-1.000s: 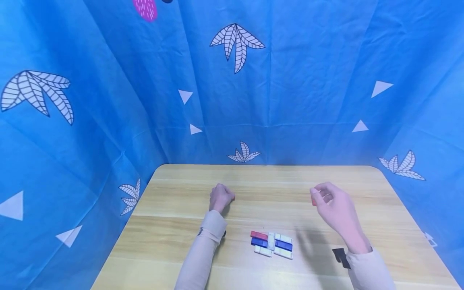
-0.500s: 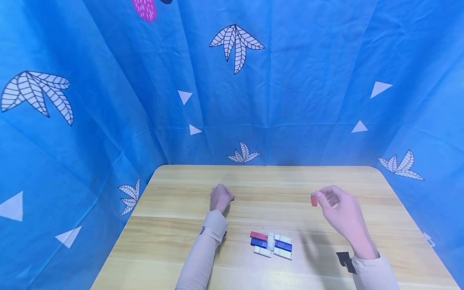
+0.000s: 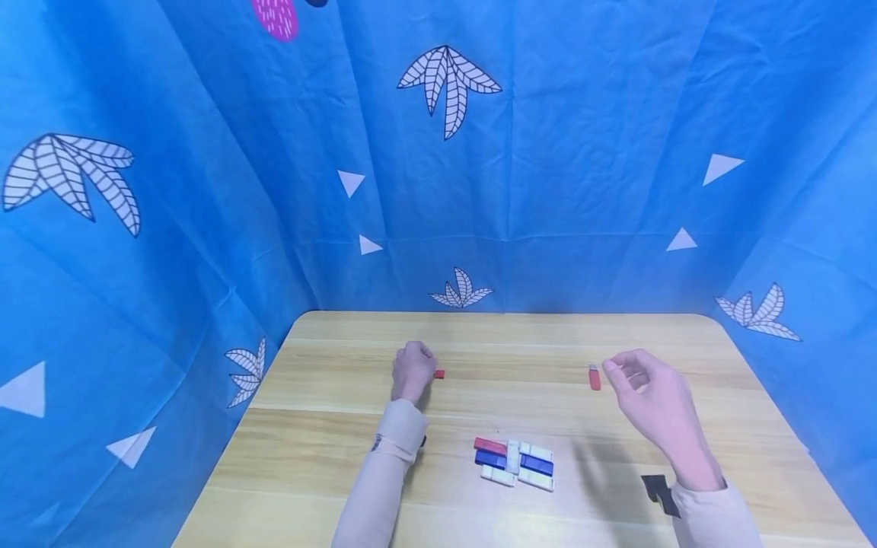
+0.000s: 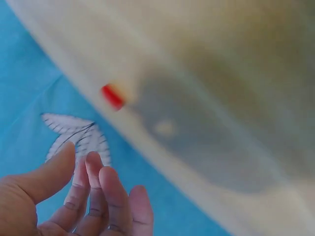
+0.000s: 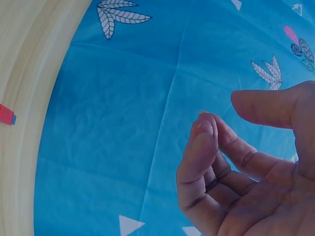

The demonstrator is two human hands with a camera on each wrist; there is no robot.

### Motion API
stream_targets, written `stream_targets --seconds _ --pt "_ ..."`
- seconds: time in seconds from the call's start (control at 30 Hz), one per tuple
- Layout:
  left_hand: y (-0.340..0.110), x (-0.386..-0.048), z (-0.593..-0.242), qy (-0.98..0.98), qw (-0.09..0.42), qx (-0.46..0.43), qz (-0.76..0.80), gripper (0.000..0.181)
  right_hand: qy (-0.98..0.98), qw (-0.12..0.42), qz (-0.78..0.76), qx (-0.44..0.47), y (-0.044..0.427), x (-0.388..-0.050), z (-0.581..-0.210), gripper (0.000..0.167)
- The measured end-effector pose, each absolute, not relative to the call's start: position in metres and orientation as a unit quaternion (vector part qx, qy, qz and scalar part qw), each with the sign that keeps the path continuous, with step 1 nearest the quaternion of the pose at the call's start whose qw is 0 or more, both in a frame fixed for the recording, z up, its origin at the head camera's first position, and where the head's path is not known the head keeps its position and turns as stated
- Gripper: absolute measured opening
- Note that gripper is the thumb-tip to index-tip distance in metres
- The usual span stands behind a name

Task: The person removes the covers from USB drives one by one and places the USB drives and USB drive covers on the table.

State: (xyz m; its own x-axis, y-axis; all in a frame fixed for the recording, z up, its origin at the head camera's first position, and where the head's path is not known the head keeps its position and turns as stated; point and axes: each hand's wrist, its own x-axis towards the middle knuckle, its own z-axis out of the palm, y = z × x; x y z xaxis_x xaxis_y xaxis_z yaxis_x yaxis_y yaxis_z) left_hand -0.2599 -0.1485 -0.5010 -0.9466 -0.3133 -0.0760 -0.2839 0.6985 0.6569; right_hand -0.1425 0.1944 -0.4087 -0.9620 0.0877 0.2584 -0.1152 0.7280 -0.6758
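My left hand (image 3: 412, 373) hovers over the table's left half with loosely bent fingers, holding nothing. Just right of it lies a small red stick (image 3: 439, 374), partly hidden by the hand in the head view; the left wrist view shows the red stick (image 4: 112, 97) apart from the fingertips. At the right, a red USB stick (image 3: 594, 378) with a grey end lies on the table. My right hand (image 3: 654, 399) is beside it, thumb and fingers apart from it. In the right wrist view the hand (image 5: 246, 172) is empty and the red USB stick (image 5: 6, 114) shows at the left edge.
Nearer me, several sticks lie close together on the wooden table (image 3: 288, 472): a red one (image 3: 490, 446), blue ones (image 3: 537, 465) and white ones (image 3: 498, 476). A blue patterned curtain (image 3: 582, 190) rises behind the table and along its sides.
My right hand has let go of the red USB stick and drawn away to the right. My left hand has shifted slightly left, uncovering more of the other red stick.
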Motion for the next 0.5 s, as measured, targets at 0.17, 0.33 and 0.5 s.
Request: stream_targets --seconds 0.17,0.33,0.5 --pt "-0.144 -0.244 -0.481 -0.92 0.065 0.113 -0.37 0.01 -0.922 0.124 0.367 0.018 0.189 -0.144 -0.406 0.026" --pt "-0.143 -0.219 -0.464 -0.91 0.116 0.072 -0.392 0.011 -0.921 0.114 0.373 0.021 0.181 -0.147 -0.407 0.023" --pt "-0.145 -0.19 -0.453 -0.896 0.17 0.055 -0.406 0.012 -0.92 0.115 0.373 0.033 0.176 -0.148 -0.409 0.023"
